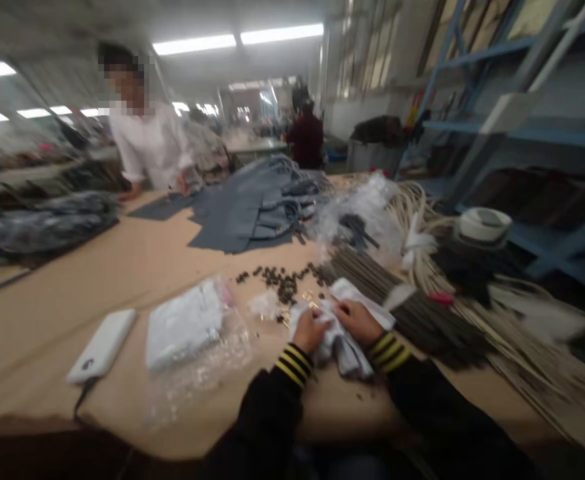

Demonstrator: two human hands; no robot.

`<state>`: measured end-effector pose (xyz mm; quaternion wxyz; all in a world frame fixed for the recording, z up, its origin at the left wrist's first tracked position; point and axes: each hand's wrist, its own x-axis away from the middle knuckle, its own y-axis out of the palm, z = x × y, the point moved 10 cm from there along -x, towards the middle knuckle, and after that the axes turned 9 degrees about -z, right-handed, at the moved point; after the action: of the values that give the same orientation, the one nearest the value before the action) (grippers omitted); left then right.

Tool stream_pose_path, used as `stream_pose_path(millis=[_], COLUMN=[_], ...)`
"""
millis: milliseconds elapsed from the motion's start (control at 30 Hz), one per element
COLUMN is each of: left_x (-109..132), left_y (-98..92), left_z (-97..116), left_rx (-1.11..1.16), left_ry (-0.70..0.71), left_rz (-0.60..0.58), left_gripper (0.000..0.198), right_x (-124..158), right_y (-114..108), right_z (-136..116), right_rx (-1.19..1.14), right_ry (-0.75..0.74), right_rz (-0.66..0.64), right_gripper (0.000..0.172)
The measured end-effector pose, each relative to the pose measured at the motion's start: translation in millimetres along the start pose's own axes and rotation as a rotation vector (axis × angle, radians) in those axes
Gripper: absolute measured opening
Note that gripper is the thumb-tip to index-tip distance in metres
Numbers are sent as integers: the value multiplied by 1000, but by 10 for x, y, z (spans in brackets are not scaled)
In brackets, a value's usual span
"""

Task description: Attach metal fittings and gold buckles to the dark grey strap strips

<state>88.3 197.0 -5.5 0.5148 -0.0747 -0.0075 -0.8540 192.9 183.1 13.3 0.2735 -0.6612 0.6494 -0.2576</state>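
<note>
Both my hands rest on a bunch of white fabric pieces (345, 347) near the front of the tan table (122, 267). My left hand (311, 331) is curled, gripping the left side of the bunch. My right hand (356, 320) is closed on its upper right part. Both sleeves are black with yellow-striped cuffs. Just beyond my hands lie small dark round pieces (279, 280) and a few small gold metal bits (308, 297).
A clear bag of white pieces (187, 327) and a white power bank (103, 345) lie to the left. Dark sticks (412, 313) and cream cords (522, 360) spread right. Blue-grey fabric (252, 207) lies farther back, where a person in white (147, 143) leans on the table. Blue shelving (532, 133) stands at the right.
</note>
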Motion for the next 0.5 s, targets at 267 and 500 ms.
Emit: stream_pose_path(millis=[267,500], left_x=[-76,100], left_y=[-71,-352], left_z=[-348,-209], left_rx=[113,255], left_ry=[-75,-58], left_rz=[15,17], left_gripper=[14,16], right_x=[-108,18], right_y=[4,-412], right_z=[381,186], right_rx=[48,34], right_ry=[148,89], right_rz=[20,222], right_gripper=[15,12])
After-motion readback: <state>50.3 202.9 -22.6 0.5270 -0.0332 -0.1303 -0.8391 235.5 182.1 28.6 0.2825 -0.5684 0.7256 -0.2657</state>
